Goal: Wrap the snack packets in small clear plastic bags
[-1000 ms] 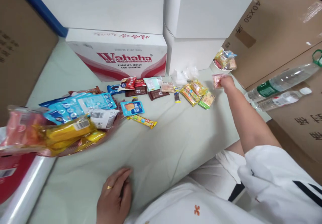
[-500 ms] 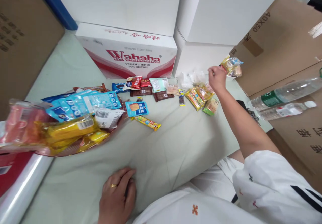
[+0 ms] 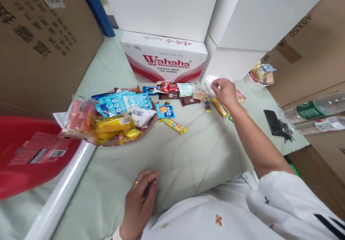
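Observation:
My right hand (image 3: 225, 92) is at the crumpled clear plastic bag (image 3: 210, 83), fingers bent and tips close together; whether anything is pinched in them cannot be made out. Under it lie a yellow snack packet (image 3: 219, 107) and a small dark-and-yellow wrapped bar (image 3: 207, 104). My left hand (image 3: 141, 197), with a ring, rests on the pale green cloth (image 3: 151, 155), fingers loosely curled, thumb apart, holding nothing. Between the hands lie a yellow snack stick (image 3: 174, 125) and a blue packet (image 3: 165, 111). Brown packets (image 3: 189, 100) sit further back.
A plate (image 3: 115, 143) heaped with packaged snacks is at left, near a red object (image 3: 32, 157) and a white roll (image 3: 61, 189). A Wahaha carton (image 3: 167, 62) stands behind. At right are a white tub (image 3: 256, 85) of snacks, keys (image 3: 286, 130) and plastic bottles (image 3: 318, 107).
My right hand has moved left, away from the tub of snacks, to the plastic bag. The view has shifted left; my left hand has stayed on the cloth with its thumb further apart.

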